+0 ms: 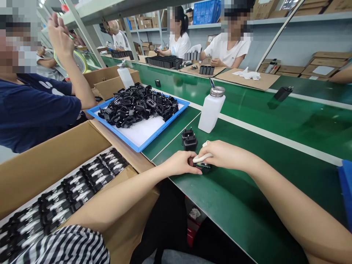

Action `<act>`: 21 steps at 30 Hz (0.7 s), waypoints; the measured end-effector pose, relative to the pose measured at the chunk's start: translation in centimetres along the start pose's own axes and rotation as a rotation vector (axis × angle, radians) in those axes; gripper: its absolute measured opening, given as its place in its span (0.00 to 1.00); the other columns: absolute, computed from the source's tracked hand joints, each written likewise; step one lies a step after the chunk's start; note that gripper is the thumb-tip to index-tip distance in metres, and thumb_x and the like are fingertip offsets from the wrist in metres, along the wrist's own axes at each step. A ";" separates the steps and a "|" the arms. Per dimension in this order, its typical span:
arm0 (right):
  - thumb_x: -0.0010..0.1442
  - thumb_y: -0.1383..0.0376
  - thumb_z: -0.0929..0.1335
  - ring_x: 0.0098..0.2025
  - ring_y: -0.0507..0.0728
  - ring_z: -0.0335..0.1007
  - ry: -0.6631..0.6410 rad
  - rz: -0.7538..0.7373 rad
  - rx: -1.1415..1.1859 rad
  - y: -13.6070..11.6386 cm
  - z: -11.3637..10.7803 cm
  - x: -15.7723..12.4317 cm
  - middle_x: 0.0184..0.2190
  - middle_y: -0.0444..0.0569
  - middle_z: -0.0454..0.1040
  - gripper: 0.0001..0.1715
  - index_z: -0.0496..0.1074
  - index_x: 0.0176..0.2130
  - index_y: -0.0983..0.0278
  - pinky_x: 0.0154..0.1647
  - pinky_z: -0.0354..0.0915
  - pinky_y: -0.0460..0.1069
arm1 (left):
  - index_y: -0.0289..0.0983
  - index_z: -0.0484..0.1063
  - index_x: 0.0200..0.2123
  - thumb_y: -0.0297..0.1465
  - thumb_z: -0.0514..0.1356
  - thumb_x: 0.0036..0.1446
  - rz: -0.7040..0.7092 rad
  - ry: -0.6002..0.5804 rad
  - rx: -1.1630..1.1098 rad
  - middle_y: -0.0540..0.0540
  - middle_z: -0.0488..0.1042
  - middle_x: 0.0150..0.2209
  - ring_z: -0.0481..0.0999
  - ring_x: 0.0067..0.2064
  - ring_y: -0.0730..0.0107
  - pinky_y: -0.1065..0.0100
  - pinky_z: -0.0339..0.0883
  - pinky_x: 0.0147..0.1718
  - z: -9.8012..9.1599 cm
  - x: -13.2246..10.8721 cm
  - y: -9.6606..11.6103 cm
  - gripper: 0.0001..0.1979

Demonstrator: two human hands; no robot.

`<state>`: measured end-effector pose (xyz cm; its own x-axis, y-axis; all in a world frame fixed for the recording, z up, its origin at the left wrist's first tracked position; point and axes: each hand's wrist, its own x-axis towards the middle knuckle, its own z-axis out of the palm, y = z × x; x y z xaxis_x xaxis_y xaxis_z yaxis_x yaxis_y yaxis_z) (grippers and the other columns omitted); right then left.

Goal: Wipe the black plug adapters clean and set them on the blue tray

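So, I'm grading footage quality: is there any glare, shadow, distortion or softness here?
Head view: pale reflections on the green table; a soft shadow beneath the right forearm; posts leaning outward, suggesting wide-angle distortion; right hand fairly sharp, background cartons softer.

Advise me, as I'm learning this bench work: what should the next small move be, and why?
I'd probably make a light wipe with the white material across the small black piece: the right hand holds that material against or just over it, the left hand steadies it from the side, and its coloured marks are partly uncovered.
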<state>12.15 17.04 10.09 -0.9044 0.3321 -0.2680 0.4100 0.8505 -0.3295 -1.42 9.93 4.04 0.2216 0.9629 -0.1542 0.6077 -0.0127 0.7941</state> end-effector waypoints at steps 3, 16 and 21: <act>0.47 0.69 0.60 0.27 0.51 0.61 -0.051 0.005 0.020 0.7 -0.1 0.1 0.24 0.46 0.68 0.12 0.70 0.30 0.63 0.24 0.53 0.43 | 0.35 0.64 0.29 0.38 0.60 0.37 -0.009 -0.016 -0.026 0.56 0.64 0.19 0.63 0.22 0.79 0.78 0.53 0.21 -0.1 0.1 0.1 0.16; 0.45 0.61 0.60 0.33 0.55 0.64 -0.271 0.144 0.119 4.4 -3.3 -2.2 0.32 0.45 0.69 0.15 0.68 0.34 0.63 0.27 0.59 0.45 | 0.39 0.65 0.31 0.36 0.60 0.35 -0.140 -0.054 0.307 0.55 0.69 0.25 0.67 0.26 0.75 0.77 0.55 0.21 -1.5 -0.6 0.6 0.16; 0.44 0.59 0.61 0.41 0.59 0.62 -0.047 0.458 0.012 7.2 -3.4 -1.8 0.44 0.51 0.64 0.27 0.60 0.44 0.65 0.37 0.60 0.49 | 0.38 0.69 0.27 0.29 0.57 0.38 -0.594 0.305 0.792 0.47 0.71 0.29 0.68 0.32 0.65 0.72 0.59 0.26 -8.3 -2.3 -0.6 0.07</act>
<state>16.33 23.94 11.31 -0.6235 0.6535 -0.4291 0.7678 0.6155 -0.1781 -8.61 9.92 8.78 -0.4134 0.8977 -0.1523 0.9078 0.4193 0.0075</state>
